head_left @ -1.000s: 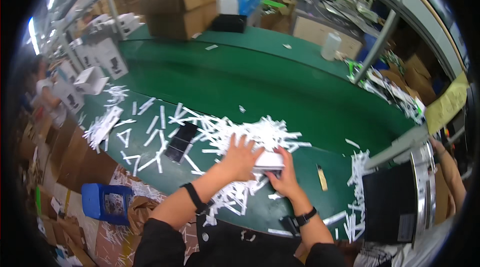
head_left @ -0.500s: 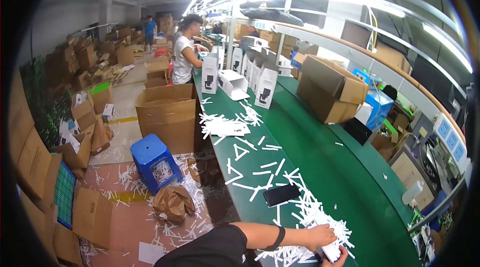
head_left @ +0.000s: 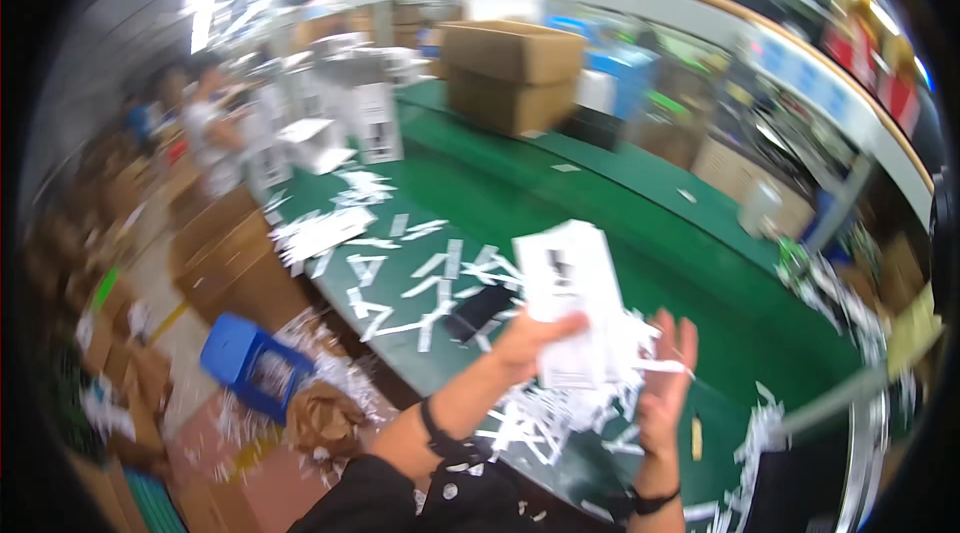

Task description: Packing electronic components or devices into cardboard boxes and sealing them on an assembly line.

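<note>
In my left hand (head_left: 532,341) is a flat white printed piece (head_left: 575,283) with a dark picture on it, like a flattened carton; I cannot tell whether it is one layer or several. The thumb lies over its near edge. To its right my right hand (head_left: 664,395) is raised with fingers spread. A white paper strip (head_left: 662,366) crosses its palm, not visibly gripped. Below both hands lies a heap of white paper strips (head_left: 535,423). A black phone (head_left: 478,313) rests on the green bench (head_left: 690,273), left of my left hand.
White boxes (head_left: 375,123) and a large brown carton (head_left: 510,83) stand at the far side. More strips and white sheets (head_left: 325,233) are scattered left. A blue stool (head_left: 245,358) and a crumpled brown bag (head_left: 322,418) are on the floor. A co-worker (head_left: 212,128) stands beyond.
Both hands have risen from the strip heap, my left one bringing up the white printed piece. My right hand has come apart from it and opened. The view has swung to the right.
</note>
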### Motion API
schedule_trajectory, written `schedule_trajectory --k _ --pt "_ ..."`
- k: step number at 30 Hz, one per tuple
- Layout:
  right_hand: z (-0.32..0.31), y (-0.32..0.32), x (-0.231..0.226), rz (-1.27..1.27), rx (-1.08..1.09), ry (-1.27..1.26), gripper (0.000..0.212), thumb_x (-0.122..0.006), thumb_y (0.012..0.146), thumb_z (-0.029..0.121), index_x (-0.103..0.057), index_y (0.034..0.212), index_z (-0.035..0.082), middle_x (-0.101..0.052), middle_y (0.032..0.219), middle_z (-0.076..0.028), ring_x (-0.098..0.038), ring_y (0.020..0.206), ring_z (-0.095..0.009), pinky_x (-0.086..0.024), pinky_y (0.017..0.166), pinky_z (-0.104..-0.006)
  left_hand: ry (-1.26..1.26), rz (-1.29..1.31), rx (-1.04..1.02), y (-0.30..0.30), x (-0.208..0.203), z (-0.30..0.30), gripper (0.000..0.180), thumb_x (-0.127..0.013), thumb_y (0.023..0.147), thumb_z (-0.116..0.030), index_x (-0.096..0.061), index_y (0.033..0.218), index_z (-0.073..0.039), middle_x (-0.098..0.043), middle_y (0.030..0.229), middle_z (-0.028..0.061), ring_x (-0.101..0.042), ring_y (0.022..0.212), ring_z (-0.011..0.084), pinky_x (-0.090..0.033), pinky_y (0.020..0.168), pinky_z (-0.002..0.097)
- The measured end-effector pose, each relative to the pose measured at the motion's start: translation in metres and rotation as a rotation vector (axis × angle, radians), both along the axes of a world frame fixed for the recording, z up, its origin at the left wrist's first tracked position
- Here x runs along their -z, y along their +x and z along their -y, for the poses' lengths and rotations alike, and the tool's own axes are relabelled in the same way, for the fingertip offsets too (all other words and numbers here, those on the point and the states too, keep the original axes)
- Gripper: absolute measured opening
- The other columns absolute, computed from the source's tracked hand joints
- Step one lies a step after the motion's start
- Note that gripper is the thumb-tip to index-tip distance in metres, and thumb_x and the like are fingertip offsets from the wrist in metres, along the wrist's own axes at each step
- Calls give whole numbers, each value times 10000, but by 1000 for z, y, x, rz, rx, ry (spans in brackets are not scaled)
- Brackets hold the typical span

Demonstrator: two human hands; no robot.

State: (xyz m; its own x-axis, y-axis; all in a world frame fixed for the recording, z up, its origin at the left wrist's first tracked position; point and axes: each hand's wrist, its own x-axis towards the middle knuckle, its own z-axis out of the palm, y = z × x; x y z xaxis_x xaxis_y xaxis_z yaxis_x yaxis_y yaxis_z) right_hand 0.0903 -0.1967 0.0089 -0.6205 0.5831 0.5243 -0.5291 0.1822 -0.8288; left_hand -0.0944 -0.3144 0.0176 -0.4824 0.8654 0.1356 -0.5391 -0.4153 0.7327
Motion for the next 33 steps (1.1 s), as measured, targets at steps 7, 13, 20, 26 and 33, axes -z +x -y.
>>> schedule_trajectory --k 7,13,20,26,33 --pt "29 7 -35 216 106 568 497 -695 936 187 -580 1373 -19 -467 1502 -286 -515 1357 -429 -427 1110 -438 223 240 181 25 42 3 583 -719 934 -150 -454 1433 -5 -615 1327 160 -621 1224 315 -512 1058 482" --pt "27 16 -19 96 271 294 218 -559 1031 130 -705 1038 -32 -737 1080 -179 -694 1052 -316 -519 968 -385 85 224 95 50 59 3 627 -758 907 -223 -478 1421 2 -626 1334 162 -608 1242 327 -476 1086 479" --pt "-8 25 -16 -414 284 -264 279 -494 1094 272 -539 951 36 -447 655 8 -391 523 -52 -372 449 -236 45 418 198 55 67 11 784 -742 908 -307 -358 1516 4 -534 1451 212 -503 1356 402 -378 1156 567" --pt "-11 36 -46 518 236 235 141 -732 912 133 -672 993 35 -524 644 22 -465 521 -52 -353 470 -244 -21 315 50 60 76 17 680 -732 913 -136 -393 1487 -5 -558 1418 197 -548 1313 384 -450 1106 558" --pt "12 19 -23 451 301 445 110 -752 871 110 -692 868 18 -627 788 -75 -605 732 -146 -446 572 -283 -80 224 -85 76 64 25 588 -702 910 14 -449 1439 -23 -599 1356 132 -598 1243 282 -499 1065 446"
